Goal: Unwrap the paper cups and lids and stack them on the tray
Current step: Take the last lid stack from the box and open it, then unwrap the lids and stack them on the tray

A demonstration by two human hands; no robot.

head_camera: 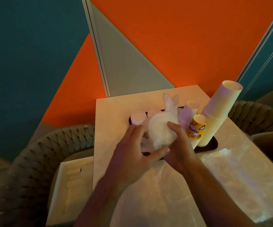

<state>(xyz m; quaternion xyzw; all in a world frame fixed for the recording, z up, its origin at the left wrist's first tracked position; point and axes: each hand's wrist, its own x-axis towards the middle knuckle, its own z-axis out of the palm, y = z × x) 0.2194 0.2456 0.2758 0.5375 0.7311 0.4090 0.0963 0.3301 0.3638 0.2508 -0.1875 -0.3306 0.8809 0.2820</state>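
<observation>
A plastic-wrapped sleeve of white lids (162,128) stands over the dark tray (213,144), its twisted wrapper end pointing up. My left hand (137,151) holds its lower left side with the thumb under it. My right hand (178,141) grips its right side. On the tray stand a tall stack of plain paper cups (217,113), a shorter plain stack (188,112) and a yellow printed cup stack (195,128). A short stack of lids (138,117) sits at the tray's left end. The sleeve is motion-blurred.
Crumpled clear plastic wrap (222,182) lies on the pale table (109,112) in front of me. An open cardboard box (70,185) sits on a woven chair (34,158) at the left. Another woven chair (255,115) is at the right.
</observation>
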